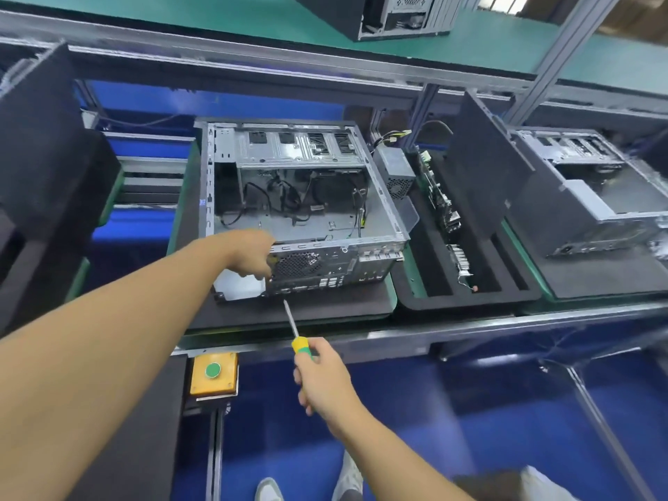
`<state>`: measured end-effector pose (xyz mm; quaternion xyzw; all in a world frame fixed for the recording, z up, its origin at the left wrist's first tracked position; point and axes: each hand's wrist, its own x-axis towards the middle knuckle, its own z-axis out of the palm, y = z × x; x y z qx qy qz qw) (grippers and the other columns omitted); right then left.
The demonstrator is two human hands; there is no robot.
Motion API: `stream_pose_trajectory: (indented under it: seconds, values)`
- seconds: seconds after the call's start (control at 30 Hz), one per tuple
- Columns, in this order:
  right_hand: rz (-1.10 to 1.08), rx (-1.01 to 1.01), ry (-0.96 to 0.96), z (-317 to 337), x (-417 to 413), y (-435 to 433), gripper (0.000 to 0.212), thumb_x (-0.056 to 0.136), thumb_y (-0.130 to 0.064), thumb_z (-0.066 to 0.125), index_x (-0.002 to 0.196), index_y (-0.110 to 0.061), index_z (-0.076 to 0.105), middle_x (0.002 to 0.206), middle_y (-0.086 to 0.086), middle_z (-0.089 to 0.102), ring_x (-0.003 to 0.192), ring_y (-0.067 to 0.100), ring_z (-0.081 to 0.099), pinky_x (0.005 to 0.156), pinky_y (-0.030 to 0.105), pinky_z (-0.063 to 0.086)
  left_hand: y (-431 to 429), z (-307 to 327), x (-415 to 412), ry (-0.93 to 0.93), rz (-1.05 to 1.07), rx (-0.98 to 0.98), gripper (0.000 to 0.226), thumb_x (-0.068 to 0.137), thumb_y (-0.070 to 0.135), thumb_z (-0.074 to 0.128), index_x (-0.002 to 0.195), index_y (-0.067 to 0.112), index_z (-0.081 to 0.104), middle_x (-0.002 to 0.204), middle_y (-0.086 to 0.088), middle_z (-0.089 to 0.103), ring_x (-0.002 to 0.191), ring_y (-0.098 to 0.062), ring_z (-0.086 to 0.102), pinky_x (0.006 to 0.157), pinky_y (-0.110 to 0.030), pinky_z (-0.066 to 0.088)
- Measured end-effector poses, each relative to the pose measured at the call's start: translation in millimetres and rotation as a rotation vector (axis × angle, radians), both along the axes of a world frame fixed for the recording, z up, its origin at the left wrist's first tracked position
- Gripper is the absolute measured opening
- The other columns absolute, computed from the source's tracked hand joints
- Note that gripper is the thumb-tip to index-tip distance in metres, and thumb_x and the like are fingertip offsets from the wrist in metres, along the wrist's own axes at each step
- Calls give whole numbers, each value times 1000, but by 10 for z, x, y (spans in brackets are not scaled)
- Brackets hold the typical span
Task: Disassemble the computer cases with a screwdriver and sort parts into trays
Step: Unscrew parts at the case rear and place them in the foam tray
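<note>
An open grey computer case (pixel 303 207) lies on its side on a black mat in the middle of the bench, with loose black cables inside. My left hand (pixel 253 253) is at the case's near rear edge beside the fan grille, fingers curled down at the panel; what they hold is hidden. My right hand (pixel 320 377) grips a screwdriver (pixel 294 329) with a yellow and green handle. Its tip points at the lower rear panel of the case, close to the ports.
A black foam tray (pixel 466 283) to the right holds a power supply (pixel 395 173) and circuit boards. Another case (pixel 592 197) lies at far right, a third on the upper shelf. Black foam blocks stand at left. A yellow box with a green button (pixel 214 376) sits at the bench front.
</note>
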<state>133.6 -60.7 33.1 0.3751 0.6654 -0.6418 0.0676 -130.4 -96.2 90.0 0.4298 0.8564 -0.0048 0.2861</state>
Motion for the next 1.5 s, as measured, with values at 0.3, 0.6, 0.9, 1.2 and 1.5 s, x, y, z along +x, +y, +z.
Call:
stream_pose_trajectory:
  seconds: [0.3, 0.6, 0.9, 1.2, 1.5]
  values:
    - [-28, 38, -1, -11, -448, -102, 24, 91, -26, 41, 105, -38, 56, 70, -1, 52, 50, 16, 44, 43, 24, 38, -18, 12, 15, -68, 47, -32, 24, 87, 20, 61, 67, 6, 64, 54, 7, 70, 51, -2, 67, 50, -21, 42]
    - [-90, 11, 11, -128, -505, -128, 27, 95, -29, 41, 110, -45, 56, 71, -1, 52, 49, 16, 42, 42, 23, 36, -16, 4, 23, -10, 67, 19, 32, 85, 21, 66, 87, -11, 66, 57, -11, 66, 47, -19, 55, 45, -23, 36]
    - [-86, 29, 20, -180, -483, -83, 29, 95, -30, 41, 111, -49, 55, 70, -1, 53, 48, 14, 44, 41, 23, 37, 2, -28, 0, -2, 60, 38, 23, 86, 23, 69, 78, 5, 57, 56, -5, 61, 46, -14, 62, 44, -25, 40]
    - [-107, 18, 16, -220, -490, -72, 26, 98, -32, 42, 115, -49, 54, 72, -1, 54, 49, 14, 44, 42, 23, 39, 2, -42, 2, 9, 57, 43, 23, 86, 25, 69, 81, 6, 57, 58, -5, 62, 48, -15, 62, 47, -26, 41]
    - [-119, -22, 17, -238, -509, -96, 27, 98, -32, 42, 116, -48, 54, 70, -1, 52, 48, 13, 42, 41, 23, 37, 5, -67, -17, 5, 78, 48, 25, 84, 22, 70, 77, 1, 60, 59, -11, 64, 45, -17, 60, 45, -24, 41]
